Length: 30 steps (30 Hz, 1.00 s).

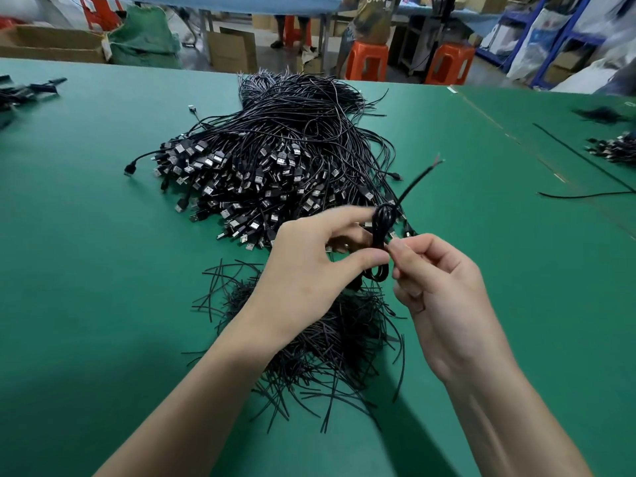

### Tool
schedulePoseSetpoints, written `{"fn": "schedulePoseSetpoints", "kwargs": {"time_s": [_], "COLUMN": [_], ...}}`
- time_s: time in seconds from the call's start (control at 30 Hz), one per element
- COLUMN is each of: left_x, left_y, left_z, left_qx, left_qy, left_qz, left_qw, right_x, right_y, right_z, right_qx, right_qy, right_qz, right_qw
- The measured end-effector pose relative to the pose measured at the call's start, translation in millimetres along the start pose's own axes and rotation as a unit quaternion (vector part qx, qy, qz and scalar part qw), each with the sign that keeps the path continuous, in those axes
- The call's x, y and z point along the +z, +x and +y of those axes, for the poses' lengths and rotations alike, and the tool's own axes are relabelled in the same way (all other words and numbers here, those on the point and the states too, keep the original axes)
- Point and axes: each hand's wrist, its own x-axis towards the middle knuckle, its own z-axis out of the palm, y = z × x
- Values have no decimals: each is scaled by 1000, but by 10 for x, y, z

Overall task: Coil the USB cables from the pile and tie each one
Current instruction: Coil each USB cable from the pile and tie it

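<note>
A big pile of black USB cables (275, 160) lies on the green table (86, 270), plugs toward me. Above its near edge my left hand (309, 266) pinches a small coiled black cable (381, 235) between thumb and fingers. Its loose stripped end (421, 175) sticks up to the right, blurred. My right hand (437, 280) is just right of the coil, fingers curled, pinching at the coil's middle; whether a tie is between the fingertips is not visible. A heap of short black wire ties (320, 339) lies under my forearms.
Smaller cable bundles lie at the far left (20, 94) and the far right (612, 149) of the table. A single loose cable (585, 166) runs across the right side. Beyond the table stand orange stools (366, 62), cardboard boxes (51, 43) and people.
</note>
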Motion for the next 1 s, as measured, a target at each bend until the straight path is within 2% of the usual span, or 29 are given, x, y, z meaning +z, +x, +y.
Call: {"fn": "schedulePoseSetpoints", "kwargs": {"time_s": [0.07,0.17,0.23,0.37,0.5,0.63,0.73,0.8,0.87,1.0], "left_x": [-7,-14,-27,-38,33,138,115,83,82,96], "left_y": [-5,-16,-25,-36,-33,-37,-23,-9,-10,-44], "left_z": [22,-10,-40,-16,15,1,-12,-21,-14,20], "left_qx": [53,157,186,177,49,-50,-97,-100,-70,39], "left_qy": [54,171,196,164,-18,-156,-217,-212,-158,13], "left_qz": [10,45,48,-25,-21,-18,-15,-25,-33,-11], "left_qw": [997,972,962,970,998,986,971,972,984,999], "right_x": [4,8,4,-9,-14,5,-7,-42,-76,-84], "right_y": [7,19,24,25,29,22,5,-6,-10,-5], "right_z": [7,21,38,30,20,26,-16,-44,-53,-25], "right_qx": [39,89,95,85,90,81,49,13,-9,37], "right_qy": [38,117,142,142,98,88,68,30,6,57], "right_qz": [-3,-8,-2,17,53,73,42,9,0,-8], "right_qw": [999,989,985,986,990,990,996,999,1000,998]}}
